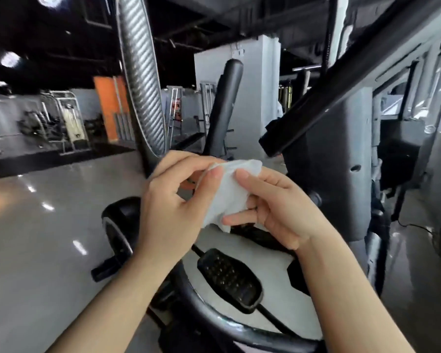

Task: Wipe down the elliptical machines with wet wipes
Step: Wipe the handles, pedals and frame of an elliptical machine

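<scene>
Pinching crumpled white wet wipe (228,192) — left hand (173,200) and right hand (278,207) both grip it, above elliptical pedal (229,278).

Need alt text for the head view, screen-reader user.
Two bare hands, left hand and right hand, hold a crumpled white wet wipe between them above an elliptical machine's black foot pedal. A ribbed grey handlebar rises behind, with a dim gym floor beyond.

Gym: elliptical pedal (229,280), ribbed handlebar (143,80), weight machines (66,121) across polished floor (49,225).
</scene>
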